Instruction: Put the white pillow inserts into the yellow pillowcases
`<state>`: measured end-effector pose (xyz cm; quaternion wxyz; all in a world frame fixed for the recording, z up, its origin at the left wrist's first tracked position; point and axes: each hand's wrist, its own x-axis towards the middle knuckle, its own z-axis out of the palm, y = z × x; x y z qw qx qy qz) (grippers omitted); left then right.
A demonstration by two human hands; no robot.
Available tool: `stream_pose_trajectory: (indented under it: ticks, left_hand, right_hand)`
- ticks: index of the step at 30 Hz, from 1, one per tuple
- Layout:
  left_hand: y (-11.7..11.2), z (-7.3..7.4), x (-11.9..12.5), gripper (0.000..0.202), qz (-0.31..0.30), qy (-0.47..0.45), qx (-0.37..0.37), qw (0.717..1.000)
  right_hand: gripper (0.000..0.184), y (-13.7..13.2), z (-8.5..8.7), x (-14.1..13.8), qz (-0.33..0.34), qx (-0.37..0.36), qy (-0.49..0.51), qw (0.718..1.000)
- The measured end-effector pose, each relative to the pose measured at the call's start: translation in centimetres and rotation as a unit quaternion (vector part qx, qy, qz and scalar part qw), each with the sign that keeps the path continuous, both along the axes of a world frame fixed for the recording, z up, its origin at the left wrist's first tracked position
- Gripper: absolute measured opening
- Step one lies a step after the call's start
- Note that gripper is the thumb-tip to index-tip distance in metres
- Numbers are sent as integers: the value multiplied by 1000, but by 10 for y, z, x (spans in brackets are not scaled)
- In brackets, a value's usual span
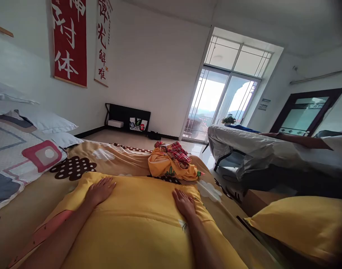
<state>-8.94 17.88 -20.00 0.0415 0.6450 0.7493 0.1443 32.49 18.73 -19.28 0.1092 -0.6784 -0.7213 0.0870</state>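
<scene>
A yellow pillow [137,201] lies in front of me on a bed covered with a brown patterned sheet [126,155]. Flat on its far left part rests my left hand [100,191], fingers stretched out. My right hand [184,203] presses on the far right part, its fingers also extended and nothing in them. Under my left forearm a pink patch of the yellow fabric shows. Just beyond the pillow sits a crumpled heap of orange cloth [165,164], with a red plaid cloth [178,151] on top.
White pillows [44,117] and a patterned pillow [27,149] lie at the left. Another yellow pillow [302,222] is at the lower right, near a cardboard box [257,201]. A plastic-covered table [243,144] stands at the right. Against the wall is a black bench [119,114].
</scene>
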Motion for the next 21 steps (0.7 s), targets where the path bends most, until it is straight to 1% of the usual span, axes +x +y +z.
stream_pose_trajectory:
  ticks: [2, 5, 10, 14, 16, 19, 20, 21]
  left_hand:
    - [3, -6, -10, 61, 16, -3, -15, 1000]
    - [3, -10, -18, 61, 43, -6, -22, 999]
    - [-5, -10, -25, 62, 68, -25, 13, 997]
    - [-18, -3, -24, 63, 58, -44, 71, 995]
    - [-30, 2, -24, 64, 47, -59, 127, 989]
    - [-50, 4, -30, 63, -4, -94, 239, 966]
    - [-57, 2, -34, 62, -28, -101, 260, 960]
    - [-65, -2, -38, 61, -52, -103, 261, 958]
  right_hand:
    - [54, 6, -11, 17, -14, -11, 1, 1000]
    - [55, 12, -25, 33, -35, -15, -3, 999]
    - [55, 16, -36, 47, -64, 12, -22, 998]
    - [53, 8, -34, 49, -72, 55, -42, 995]
    - [53, 1, -29, 49, -82, 78, -51, 992]
    - [54, -16, -21, 51, -96, 109, -60, 988]
    - [54, -23, -19, 53, -94, 121, -66, 986]
    - [55, -31, -19, 57, -88, 135, -75, 984]
